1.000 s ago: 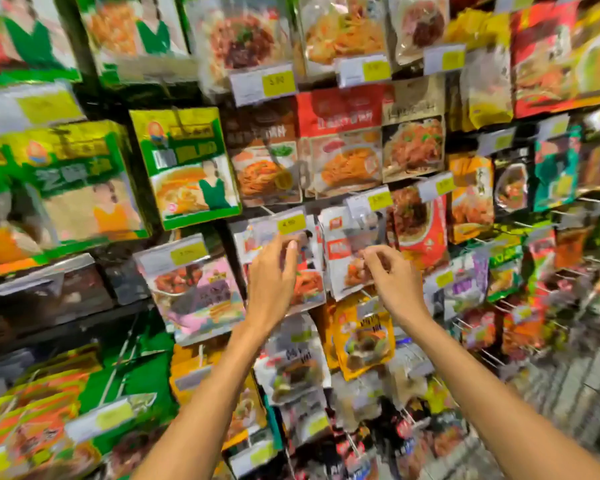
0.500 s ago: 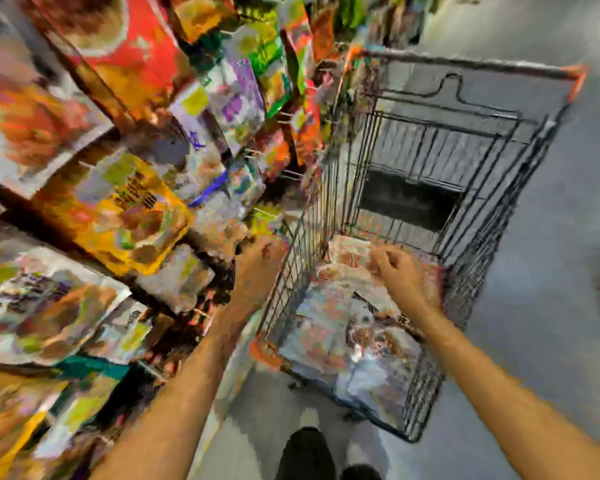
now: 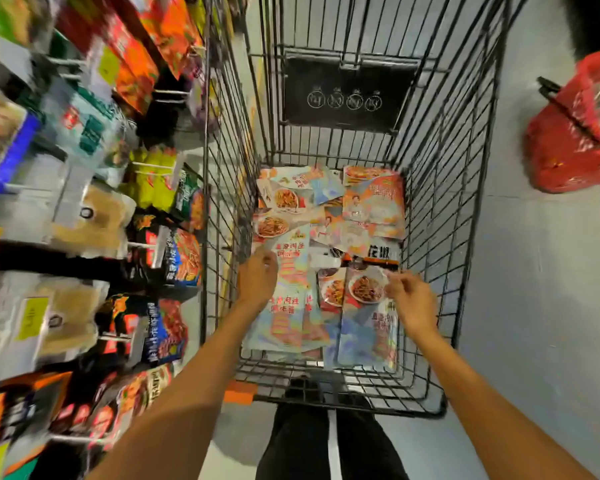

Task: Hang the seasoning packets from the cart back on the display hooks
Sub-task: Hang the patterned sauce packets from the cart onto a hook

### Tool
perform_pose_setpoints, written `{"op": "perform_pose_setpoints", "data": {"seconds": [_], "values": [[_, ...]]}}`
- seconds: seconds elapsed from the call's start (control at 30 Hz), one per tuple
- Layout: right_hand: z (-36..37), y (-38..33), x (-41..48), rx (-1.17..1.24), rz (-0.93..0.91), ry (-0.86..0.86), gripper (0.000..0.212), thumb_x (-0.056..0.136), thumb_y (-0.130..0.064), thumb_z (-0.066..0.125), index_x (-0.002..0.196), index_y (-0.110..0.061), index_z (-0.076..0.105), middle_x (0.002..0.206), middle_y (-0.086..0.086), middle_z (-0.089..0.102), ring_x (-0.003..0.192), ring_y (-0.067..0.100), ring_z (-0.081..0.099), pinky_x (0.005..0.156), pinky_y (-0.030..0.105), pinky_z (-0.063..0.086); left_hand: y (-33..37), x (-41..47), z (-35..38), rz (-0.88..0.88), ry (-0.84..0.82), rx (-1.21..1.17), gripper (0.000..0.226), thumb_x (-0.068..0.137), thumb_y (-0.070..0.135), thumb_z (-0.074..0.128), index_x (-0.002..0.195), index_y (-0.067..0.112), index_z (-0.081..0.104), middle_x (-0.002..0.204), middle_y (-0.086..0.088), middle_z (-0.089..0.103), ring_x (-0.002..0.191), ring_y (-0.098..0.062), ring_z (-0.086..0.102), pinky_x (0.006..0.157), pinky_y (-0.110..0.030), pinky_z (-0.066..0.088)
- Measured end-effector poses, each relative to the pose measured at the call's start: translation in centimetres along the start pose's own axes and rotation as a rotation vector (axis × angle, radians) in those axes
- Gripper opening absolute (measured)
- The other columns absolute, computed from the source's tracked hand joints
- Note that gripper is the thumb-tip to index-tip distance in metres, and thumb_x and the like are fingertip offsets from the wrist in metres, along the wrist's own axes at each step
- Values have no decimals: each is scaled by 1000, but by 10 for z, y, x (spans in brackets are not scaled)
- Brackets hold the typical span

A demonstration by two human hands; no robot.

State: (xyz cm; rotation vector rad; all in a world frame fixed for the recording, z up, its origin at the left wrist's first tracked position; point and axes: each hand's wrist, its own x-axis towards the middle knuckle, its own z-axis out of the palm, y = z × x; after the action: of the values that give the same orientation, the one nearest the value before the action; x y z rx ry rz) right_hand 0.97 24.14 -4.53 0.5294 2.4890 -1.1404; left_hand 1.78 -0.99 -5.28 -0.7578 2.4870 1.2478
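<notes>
Several seasoning packets (image 3: 373,202) lie flat in a loose pile on the bottom of a black wire cart (image 3: 433,209). Both my hands are down inside the cart. My left hand (image 3: 257,277) hovers with loosely curled fingers over the top edge of a pale blue packet (image 3: 291,313) and holds nothing that I can see. My right hand (image 3: 411,297) has its fingertips at the right edge of a packet showing a noodle dish (image 3: 362,289); whether it pinches that packet is unclear. The display hooks (image 3: 142,244) with hanging packets are on the left.
The hook wall stands close against the cart's left side, its packets blurred. A red shopping basket (image 3: 572,140) sits on the grey floor to the right. My legs (image 3: 326,445) are just behind the cart's near end.
My view swung from the hook wall down into the cart. Both hands left the hanging packets and dropped into the cart, down to the pile.
</notes>
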Motion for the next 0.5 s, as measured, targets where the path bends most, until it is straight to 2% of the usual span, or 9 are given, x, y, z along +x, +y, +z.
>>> {"op": "perform_pose_setpoints", "data": {"seconds": [0.07, 0.17, 0.23, 0.3, 0.4, 0.5], "values": [[8, 15, 7, -17, 36, 23, 28, 99, -20, 48, 104, 2, 66, 94, 17, 70, 88, 30, 65, 74, 31, 48, -11, 17, 17, -29, -35, -12, 29, 100, 10, 43, 123, -2, 55, 110, -25, 60, 93, -35, 57, 69, -32, 40], [20, 35, 19, -26, 103, 35, 26, 98, -19, 50, 105, 2, 64, 98, 17, 69, 83, 23, 61, 71, 26, 45, -25, 42, 35, -88, -13, 21, 28, 99, 13, 44, 120, -2, 56, 114, -21, 61, 97, -35, 59, 69, -34, 41], [29, 46, 25, -47, 132, 31, 25, 97, -17, 52, 108, 2, 63, 101, 17, 69, 82, 19, 57, 66, 20, 42, -37, 58, 43, -96, 1, 77, 31, 98, 13, 45, 122, -5, 54, 121, -23, 58, 106, -36, 57, 80, -39, 45], [37, 52, 33, -65, 156, 34, 24, 97, -14, 51, 111, 2, 62, 104, 19, 68, 84, 23, 59, 62, 17, 41, -48, 71, 50, -92, -12, 172, 37, 98, 17, 45, 130, -3, 50, 131, -22, 51, 118, -35, 50, 94, -41, 42], [47, 52, 44, -89, 158, 44, 24, 97, -12, 51, 114, 2, 61, 108, 18, 67, 97, 29, 63, 75, 22, 43, -61, 81, 58, -47, -66, 282, 46, 99, 24, 45, 141, 6, 37, 144, -16, 38, 131, -30, 35, 105, -37, 30], [58, 42, 49, -71, 109, 52, 23, 97, -8, 50, 112, 5, 61, 106, 22, 66, 97, 34, 63, 83, 39, 50, -70, 75, 64, -14, -109, 314, 54, 99, 26, 44, 148, 11, 26, 150, -13, 27, 138, -29, 23, 110, -37, 23]]}}
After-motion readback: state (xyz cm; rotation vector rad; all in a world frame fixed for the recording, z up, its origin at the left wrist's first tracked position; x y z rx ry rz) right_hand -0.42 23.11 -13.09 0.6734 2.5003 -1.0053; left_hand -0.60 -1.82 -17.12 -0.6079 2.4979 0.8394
